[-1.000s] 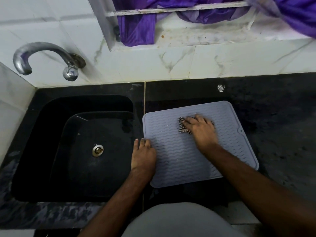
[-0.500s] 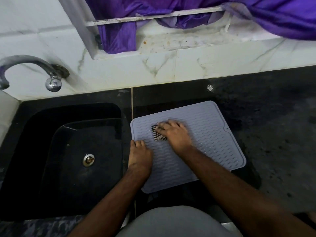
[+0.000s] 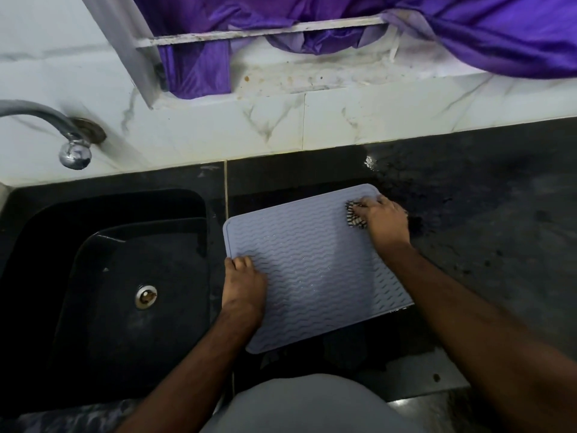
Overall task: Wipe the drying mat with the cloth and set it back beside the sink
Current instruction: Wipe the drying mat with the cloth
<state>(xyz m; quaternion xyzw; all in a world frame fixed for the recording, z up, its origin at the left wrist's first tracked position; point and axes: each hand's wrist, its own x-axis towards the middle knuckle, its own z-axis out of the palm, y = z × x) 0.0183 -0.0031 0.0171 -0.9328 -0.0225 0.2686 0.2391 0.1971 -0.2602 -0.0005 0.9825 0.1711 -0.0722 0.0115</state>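
A grey drying mat (image 3: 312, 267) with a wavy ribbed surface lies flat on the black counter, just right of the sink (image 3: 103, 276). My left hand (image 3: 242, 287) presses flat on the mat's left edge, fingers straight. My right hand (image 3: 382, 218) is at the mat's far right corner, fingers curled over a small black-and-white striped cloth (image 3: 352, 218). Most of the cloth is hidden under that hand.
A black sink with a metal drain (image 3: 145, 296) fills the left. A chrome tap (image 3: 67, 135) sticks out of the white marble wall above it. Dark counter (image 3: 484, 229) stretches right of the mat. Purple fabric (image 3: 468, 32) hangs over the window ledge.
My right hand has slid the cloth across the mat from its left-middle to the far right corner. My left hand stays on the left edge. The camera has shifted.
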